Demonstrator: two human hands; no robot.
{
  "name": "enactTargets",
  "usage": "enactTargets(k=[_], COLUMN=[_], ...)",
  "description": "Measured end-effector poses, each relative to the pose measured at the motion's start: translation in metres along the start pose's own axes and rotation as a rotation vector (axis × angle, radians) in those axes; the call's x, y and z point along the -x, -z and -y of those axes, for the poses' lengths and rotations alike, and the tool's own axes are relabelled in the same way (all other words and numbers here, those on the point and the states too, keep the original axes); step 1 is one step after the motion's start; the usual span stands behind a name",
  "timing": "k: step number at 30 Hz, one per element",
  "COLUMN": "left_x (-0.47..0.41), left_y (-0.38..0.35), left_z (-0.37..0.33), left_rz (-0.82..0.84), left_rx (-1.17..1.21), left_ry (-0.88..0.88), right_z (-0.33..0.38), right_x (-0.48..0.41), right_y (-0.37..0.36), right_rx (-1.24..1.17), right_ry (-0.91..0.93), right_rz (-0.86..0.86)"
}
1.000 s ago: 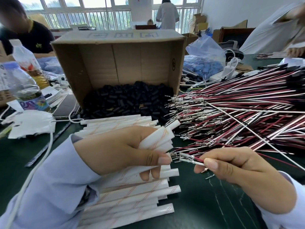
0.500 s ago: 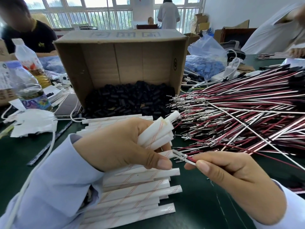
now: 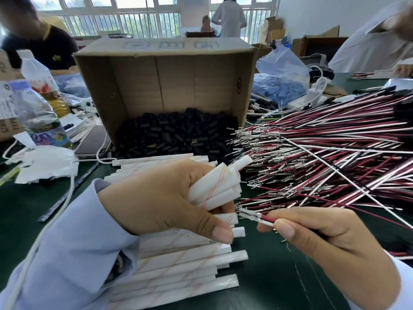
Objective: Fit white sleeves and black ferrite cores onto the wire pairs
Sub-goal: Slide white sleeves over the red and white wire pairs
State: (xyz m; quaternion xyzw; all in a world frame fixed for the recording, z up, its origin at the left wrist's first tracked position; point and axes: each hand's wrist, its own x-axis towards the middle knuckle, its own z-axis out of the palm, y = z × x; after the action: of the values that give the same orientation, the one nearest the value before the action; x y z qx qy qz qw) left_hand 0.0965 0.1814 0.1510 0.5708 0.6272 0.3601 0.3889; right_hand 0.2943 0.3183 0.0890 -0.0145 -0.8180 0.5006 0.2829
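My left hand [image 3: 165, 198] grips a bundle of white sleeves [image 3: 214, 186] with thin red stripes, their open ends pointing right. My right hand [image 3: 324, 238] pinches a red and white wire pair [image 3: 259, 218] by its end; the metal terminals point left and nearly touch the mouth of one held sleeve. More white sleeves [image 3: 178, 265] lie stacked on the green table under my left hand. Black ferrite cores [image 3: 174, 135] fill the bottom of an open cardboard box [image 3: 165, 70] behind them.
A big heap of red, white and black wire pairs [image 3: 324, 157] fans out at right. Plastic bottles [image 3: 38, 113], a phone [image 3: 93, 142] and white wrapping [image 3: 44, 166] stand at left. A blue bag [image 3: 279, 81] sits behind the wires. Other people work around the table.
My right hand has carried the wire pair up and left, closer to the sleeves. My left hand has kept its hold on the bundle and shifted slightly.
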Motion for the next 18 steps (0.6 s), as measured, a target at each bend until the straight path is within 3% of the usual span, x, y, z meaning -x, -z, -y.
enactTargets(k=[5, 18], left_x=[0.0007, -0.0013], left_y=[-0.0012, -0.0043], left_z=[-0.0016, -0.0003], left_rz=[-0.015, -0.05], left_rx=[-0.003, -0.086], left_ry=[0.008, 0.048], right_z=[-0.0032, 0.0032], right_x=[-0.0008, -0.0009], right_y=[0.0012, -0.0011], right_rx=[-0.024, 0.28], right_ry=[0.022, 0.14], right_rz=[0.066, 0.013])
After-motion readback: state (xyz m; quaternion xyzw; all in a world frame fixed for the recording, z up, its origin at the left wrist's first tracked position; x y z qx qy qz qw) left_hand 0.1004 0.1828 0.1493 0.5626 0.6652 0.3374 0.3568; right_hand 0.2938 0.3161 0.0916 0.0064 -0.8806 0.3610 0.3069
